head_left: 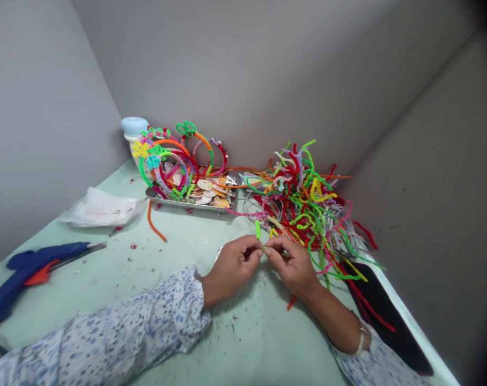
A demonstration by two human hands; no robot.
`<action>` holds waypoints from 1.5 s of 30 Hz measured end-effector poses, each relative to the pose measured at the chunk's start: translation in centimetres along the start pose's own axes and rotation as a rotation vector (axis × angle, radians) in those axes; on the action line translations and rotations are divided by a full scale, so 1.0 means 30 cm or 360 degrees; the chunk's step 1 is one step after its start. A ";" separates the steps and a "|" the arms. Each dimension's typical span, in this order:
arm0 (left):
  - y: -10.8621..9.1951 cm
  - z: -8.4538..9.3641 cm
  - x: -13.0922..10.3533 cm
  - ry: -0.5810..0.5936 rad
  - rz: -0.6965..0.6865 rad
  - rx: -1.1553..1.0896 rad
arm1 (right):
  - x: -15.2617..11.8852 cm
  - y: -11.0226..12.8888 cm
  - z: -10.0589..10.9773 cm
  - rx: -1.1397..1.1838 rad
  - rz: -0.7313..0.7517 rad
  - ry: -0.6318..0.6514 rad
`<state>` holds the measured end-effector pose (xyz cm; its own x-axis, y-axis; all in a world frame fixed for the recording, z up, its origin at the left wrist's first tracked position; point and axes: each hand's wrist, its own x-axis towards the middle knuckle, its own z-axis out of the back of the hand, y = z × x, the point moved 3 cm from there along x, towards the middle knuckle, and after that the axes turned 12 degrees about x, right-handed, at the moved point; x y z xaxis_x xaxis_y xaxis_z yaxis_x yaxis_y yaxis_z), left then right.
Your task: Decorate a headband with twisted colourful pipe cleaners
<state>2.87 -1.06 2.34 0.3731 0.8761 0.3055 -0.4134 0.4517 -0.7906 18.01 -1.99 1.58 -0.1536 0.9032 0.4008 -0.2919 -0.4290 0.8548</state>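
Observation:
Over the front middle of the table, my left hand and my right hand meet fingertip to fingertip, thumbs and forefingers pinched. Between them a short bit of green pipe cleaner shows, mostly covered by the fingers. Just beyond the left fingertips a bright green pipe cleaner piece points up; whether it joins the pinched bit, I cannot tell. Behind my right hand lies a big tangled heap of coloured pipe cleaners. An orange piece pokes out below the right wrist.
A metal tray holds shell-like flakes and several fuzzy wrapped headbands. Behind it stands a bottle with a light blue cap. A plastic bag and a blue glue gun lie left. A black flat object lies right.

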 end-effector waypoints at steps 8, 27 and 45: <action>-0.006 0.011 -0.002 -0.0012 -0.0294 0.0323 | 0.011 0.017 0.005 0.0005 -0.0025 0.0072; 0.011 0.008 0.003 -0.0100 -0.0267 0.0415 | 0.014 0.011 0.012 0.0083 -0.0080 0.0073; 0.013 0.008 0.004 -0.0134 -0.0328 0.0673 | 0.010 0.004 0.002 0.0033 -0.0107 0.0195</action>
<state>2.56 -0.73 2.18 0.4216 0.7637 0.4889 -0.6459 0.6313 -0.4292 17.97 -1.78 1.82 -0.2490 0.9209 0.2999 -0.2860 -0.3658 0.8857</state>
